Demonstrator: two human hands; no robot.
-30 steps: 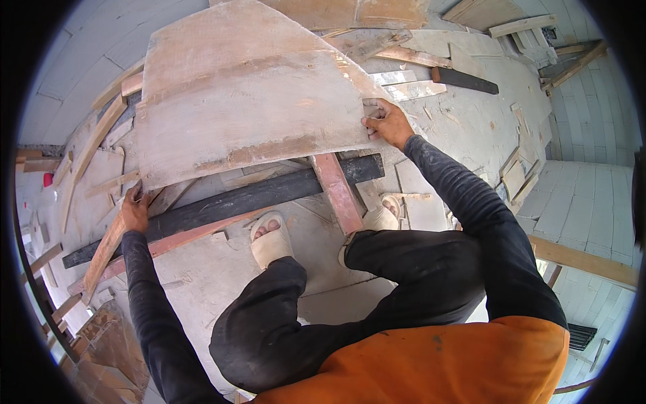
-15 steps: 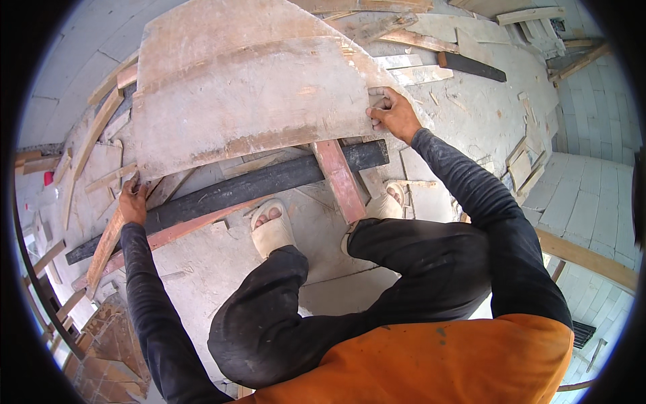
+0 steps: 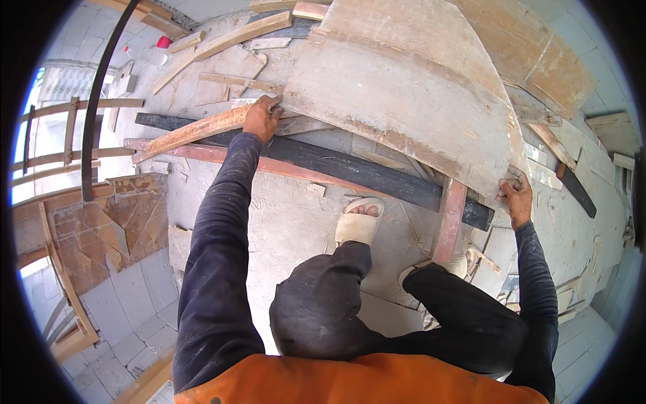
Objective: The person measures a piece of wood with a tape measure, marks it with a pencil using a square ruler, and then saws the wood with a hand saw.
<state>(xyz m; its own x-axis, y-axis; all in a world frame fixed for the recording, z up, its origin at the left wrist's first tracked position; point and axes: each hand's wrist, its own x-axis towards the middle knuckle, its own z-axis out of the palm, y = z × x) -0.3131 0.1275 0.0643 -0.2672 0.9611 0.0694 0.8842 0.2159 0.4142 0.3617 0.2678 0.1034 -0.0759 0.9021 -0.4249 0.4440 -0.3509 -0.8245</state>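
A large worn plywood board [image 3: 404, 87], pale and stained, lies tilted over a black beam [image 3: 363, 172] and red-painted wooden bars [image 3: 449, 219]. My left hand [image 3: 262, 118] grips the board's near left corner. My right hand [image 3: 515, 195] grips its near right corner. Both arms are in dark sleeves and stretched out. My feet in pale sandals [image 3: 359, 222] stand on the dusty concrete below the beam.
Curved wooden strips [image 3: 229, 37] and scraps lie on the concrete at the back left. A black pipe [image 3: 101, 94] arcs on the left beside a wooden frame [image 3: 60, 161]. Board pieces and a dark plank [image 3: 575, 188] lie to the right. Tiled floor lies lower left.
The view has swung to the left, so the board now sits upper right. Both hands keep their grip on its corners, and the board looks shifted along the beam.
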